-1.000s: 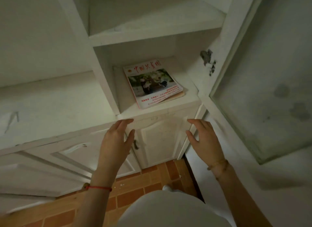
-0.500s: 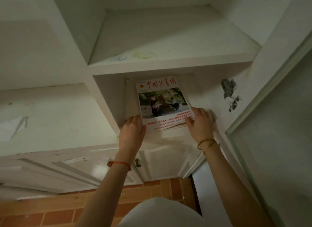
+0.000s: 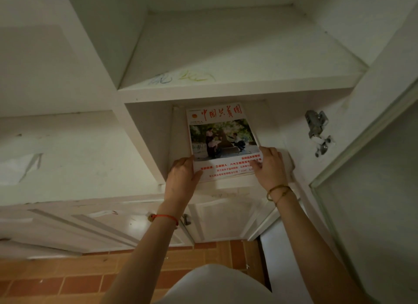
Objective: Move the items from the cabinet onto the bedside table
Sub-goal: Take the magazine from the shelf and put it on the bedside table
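My left hand [image 3: 183, 177] and right hand [image 3: 270, 166] pinch the near corners of the magazine [image 3: 222, 143], which lies flat on the cabinet's lower shelf [image 3: 228, 184]. It looks light, floppy and glossy, so I judge it best gripped at both edges to stop it sagging or slipping

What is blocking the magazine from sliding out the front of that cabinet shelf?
Nothing visible. The magazine lies at the front of the lower shelf, the cabinet door is swung open to the right, and the left hand and right hand are at its near corners.
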